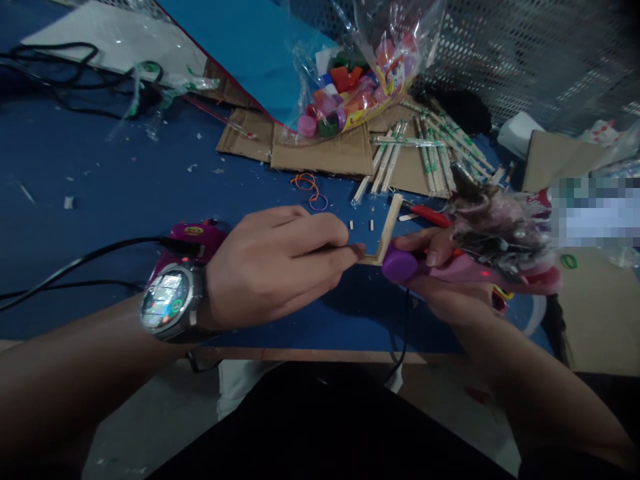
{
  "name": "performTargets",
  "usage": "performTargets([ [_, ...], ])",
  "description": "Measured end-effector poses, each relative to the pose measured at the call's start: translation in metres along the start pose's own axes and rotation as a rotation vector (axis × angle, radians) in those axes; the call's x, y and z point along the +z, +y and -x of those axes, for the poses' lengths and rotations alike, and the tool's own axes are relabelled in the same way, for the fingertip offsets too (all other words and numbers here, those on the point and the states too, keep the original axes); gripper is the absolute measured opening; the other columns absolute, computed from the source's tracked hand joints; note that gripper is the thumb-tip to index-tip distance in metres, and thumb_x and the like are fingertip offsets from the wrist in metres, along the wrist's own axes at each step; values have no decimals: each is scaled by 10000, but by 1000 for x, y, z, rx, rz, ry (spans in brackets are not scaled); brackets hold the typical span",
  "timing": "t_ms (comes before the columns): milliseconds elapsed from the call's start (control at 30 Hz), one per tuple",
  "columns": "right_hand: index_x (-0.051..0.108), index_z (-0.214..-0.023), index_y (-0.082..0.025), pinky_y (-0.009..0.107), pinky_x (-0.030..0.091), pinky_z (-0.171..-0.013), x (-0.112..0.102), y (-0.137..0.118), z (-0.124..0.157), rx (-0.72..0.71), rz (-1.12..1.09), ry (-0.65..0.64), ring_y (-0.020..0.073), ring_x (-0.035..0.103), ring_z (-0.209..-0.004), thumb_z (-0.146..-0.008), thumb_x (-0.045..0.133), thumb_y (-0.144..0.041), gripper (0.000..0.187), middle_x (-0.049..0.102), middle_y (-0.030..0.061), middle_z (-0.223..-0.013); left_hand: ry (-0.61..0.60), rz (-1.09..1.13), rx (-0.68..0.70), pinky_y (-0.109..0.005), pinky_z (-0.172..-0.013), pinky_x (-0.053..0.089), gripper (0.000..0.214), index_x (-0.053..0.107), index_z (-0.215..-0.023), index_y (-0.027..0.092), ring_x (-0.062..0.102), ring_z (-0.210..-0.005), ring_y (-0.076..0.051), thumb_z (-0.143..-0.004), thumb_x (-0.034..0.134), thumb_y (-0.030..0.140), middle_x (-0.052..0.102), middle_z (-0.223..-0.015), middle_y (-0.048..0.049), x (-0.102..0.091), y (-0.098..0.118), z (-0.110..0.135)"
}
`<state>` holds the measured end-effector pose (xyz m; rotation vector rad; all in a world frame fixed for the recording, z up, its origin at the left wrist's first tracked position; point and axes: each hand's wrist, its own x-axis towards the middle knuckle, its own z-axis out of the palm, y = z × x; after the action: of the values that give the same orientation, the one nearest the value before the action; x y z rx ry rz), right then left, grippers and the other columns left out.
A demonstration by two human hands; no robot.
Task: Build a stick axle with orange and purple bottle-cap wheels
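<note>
My left hand (280, 263), with a watch (167, 300) on its wrist, is closed in a pinch on the near strip of an L-shaped wooden stick piece (390, 230). The other strip of that piece slants up and away from the corner. My right hand (435, 270) is wrapped around a pink handheld tool (463, 270) with a round purple end (400, 265) and a small red light. That purple end sits beside the wooden corner; whether it touches cannot be made out. Two tiny wood bits (371, 225) lie just beyond my fingers.
A magenta corded device (193, 233) lies behind my left wrist. Beyond are rubber bands (305, 181), cardboard (320, 150), wrapped sticks (393, 160) and a clear bag of colourful pieces (345, 93). A red-handled tool (430, 215) and a fluffy grey-pink bundle (505, 227) are at right.
</note>
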<state>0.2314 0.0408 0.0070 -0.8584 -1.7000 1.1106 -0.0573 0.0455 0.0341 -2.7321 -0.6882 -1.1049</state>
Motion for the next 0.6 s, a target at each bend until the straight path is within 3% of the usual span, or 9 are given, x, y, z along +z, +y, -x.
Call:
performTargets([
  [267,631,-880,-296,298,725,-994,1,1,-2,2,11,10,170,872,-1097,-856,923,-103,350,884,-89,-1170,-28,-3,-13,-377,-700,637,61,706,-1061,236,773,-786,-189,-1096,670,201,798,-967,-36,0,1,1],
  [600,657,-860,-304,303,757,-944,2,0,-4,0,-16,35,181,887,-1045,-805,930,-29,391,894,-84,-1122,-29,1,-3,-382,-696,642,72,706,-1049,251,781,-783,-201,-1091,671,203,796,-956,-44,1,-1,1],
])
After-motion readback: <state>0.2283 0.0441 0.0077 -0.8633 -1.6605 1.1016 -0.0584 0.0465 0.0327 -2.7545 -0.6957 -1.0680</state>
